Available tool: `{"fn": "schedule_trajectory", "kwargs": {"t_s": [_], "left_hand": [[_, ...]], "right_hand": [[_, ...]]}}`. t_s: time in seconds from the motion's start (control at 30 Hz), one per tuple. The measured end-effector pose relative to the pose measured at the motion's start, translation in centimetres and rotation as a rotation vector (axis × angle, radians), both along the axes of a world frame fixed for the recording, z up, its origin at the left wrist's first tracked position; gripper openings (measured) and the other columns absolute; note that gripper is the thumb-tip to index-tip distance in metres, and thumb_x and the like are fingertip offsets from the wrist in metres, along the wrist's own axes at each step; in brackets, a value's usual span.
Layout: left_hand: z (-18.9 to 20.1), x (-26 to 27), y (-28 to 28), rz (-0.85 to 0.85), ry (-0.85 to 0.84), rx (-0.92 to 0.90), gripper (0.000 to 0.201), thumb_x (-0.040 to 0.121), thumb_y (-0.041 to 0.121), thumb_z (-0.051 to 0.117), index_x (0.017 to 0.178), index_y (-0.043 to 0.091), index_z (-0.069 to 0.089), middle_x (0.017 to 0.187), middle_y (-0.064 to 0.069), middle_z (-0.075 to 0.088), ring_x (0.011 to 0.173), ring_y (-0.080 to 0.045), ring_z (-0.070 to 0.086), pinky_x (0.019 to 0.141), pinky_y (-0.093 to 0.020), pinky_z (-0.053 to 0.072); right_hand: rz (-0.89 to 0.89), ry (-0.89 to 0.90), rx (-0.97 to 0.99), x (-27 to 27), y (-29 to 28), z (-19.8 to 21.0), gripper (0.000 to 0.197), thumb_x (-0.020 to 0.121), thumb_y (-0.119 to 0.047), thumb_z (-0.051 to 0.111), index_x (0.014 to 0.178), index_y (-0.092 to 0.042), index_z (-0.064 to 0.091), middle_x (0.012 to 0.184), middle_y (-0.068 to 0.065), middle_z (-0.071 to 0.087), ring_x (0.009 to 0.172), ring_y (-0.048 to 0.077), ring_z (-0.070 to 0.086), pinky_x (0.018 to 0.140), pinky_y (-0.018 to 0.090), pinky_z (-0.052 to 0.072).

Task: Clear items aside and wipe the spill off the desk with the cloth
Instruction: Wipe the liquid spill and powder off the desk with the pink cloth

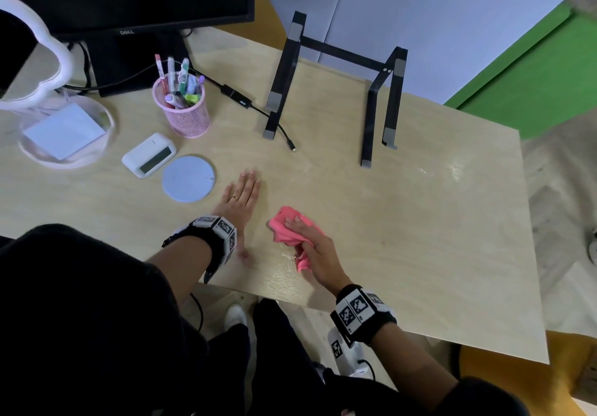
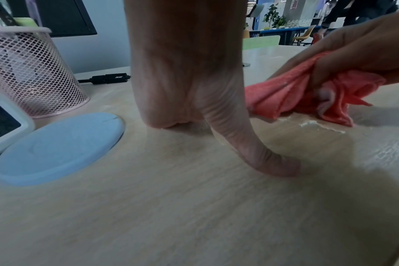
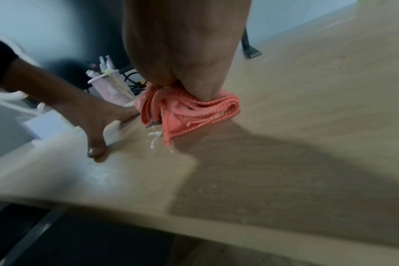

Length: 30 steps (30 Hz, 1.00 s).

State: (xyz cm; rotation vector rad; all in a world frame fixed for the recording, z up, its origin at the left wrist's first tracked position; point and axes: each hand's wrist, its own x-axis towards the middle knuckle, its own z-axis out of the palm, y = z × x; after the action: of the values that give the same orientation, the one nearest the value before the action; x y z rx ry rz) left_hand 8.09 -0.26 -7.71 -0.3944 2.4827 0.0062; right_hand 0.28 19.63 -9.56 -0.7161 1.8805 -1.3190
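My right hand (image 1: 311,247) grips a bunched pink cloth (image 1: 286,226) and presses it on the light wooden desk (image 1: 420,237) near the front edge. The cloth (image 3: 189,113) sits right over a small whitish spill (image 3: 154,137), whose wet streak (image 2: 319,125) lies just under the cloth (image 2: 285,95). My left hand (image 1: 240,195) lies flat on the desk to the left of the cloth, fingers straight, thumb (image 2: 278,165) touching the wood. It holds nothing.
A round blue coaster (image 1: 188,179), a white digital clock (image 1: 149,154) and a pink mesh pen cup (image 1: 182,110) stand left of my left hand. A black laptop stand (image 1: 336,92), a cable (image 1: 258,110), a monitor (image 1: 129,11) and a mirror on a tray (image 1: 64,134) sit further back.
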Motion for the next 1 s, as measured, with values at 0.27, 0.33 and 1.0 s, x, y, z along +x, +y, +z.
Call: {"fn": "schedule_trajectory", "kwargs": {"t_s": [0.27,0.33,1.0], "left_hand": [[-0.1,-0.1,0.0,-0.008,0.025,0.003,0.17,0.03,0.081,0.07,0.142,-0.009,-0.021,0.152,-0.028,-0.023,0.144,-0.041,-0.016,0.118,-0.049,-0.001],[-0.2,0.0,-0.1,-0.003,0.031,0.01,0.171,0.029,0.082,0.07,0.142,-0.009,-0.021,0.152,-0.028,-0.023,0.144,-0.041,-0.016,0.118,-0.049,-0.001],[0.1,0.1,0.0,-0.007,0.025,-0.001,0.166,0.035,0.077,0.074,0.142,-0.008,-0.021,0.153,-0.027,-0.022,0.144,-0.04,-0.015,0.118,-0.048,0.0]], "right_hand": [[0.262,0.111,0.064,1.2,2.5,-0.5,0.037,0.091,-0.005,0.045,0.123,-0.014,0.061,0.13,-0.019,0.057,0.113,0.012,0.057,0.092,0.025,0.037],[0.31,0.159,0.037,1.2,3.4,-0.7,0.033,0.093,-0.016,0.045,0.121,-0.012,0.062,0.133,-0.002,0.057,0.131,0.016,0.045,0.111,0.046,0.031],[-0.147,-0.317,0.055,-3.1,3.5,4.5,0.027,0.097,-0.006,0.039,0.106,-0.007,0.065,0.084,0.013,0.068,0.067,0.03,0.06,0.059,0.033,0.053]]}}
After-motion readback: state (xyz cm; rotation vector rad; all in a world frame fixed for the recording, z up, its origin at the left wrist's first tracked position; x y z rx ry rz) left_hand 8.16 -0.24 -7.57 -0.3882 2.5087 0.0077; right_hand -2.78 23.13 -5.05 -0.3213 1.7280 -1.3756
